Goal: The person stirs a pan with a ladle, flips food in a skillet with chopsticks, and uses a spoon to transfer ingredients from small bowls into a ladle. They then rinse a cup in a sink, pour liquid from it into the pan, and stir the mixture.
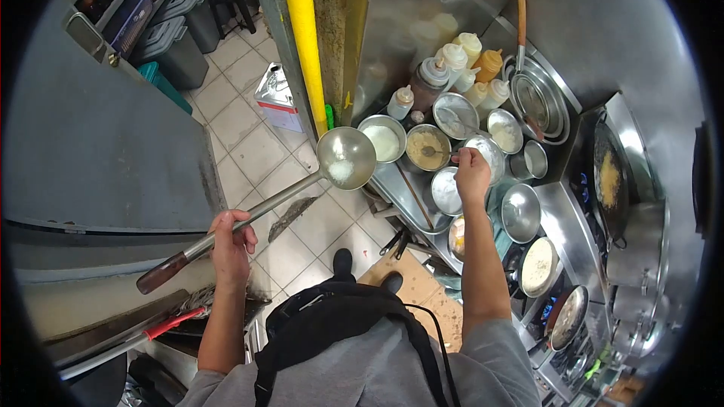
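My left hand (232,245) is closed around the long metal handle of a large ladle (346,139), held level over the floor. A small heap of white powder (341,171) lies in the ladle's bowl. Pinched in my right hand (473,175) is a spoon (434,151), its tip in a metal bowl of tan powder (424,139). Around it stand a bowl of white granules (381,140), bowls of white powder (446,190), and one with a pale yellow and white content (457,237).
Squeeze bottles (451,58) line the steel wall behind the bowls. To the right, pans (540,265) sit on a stove with blue flames, and a wok (608,173) holds yellowish food. A yellow pipe (303,38) rises at the counter's left end. Tiles (260,152) cover the floor.
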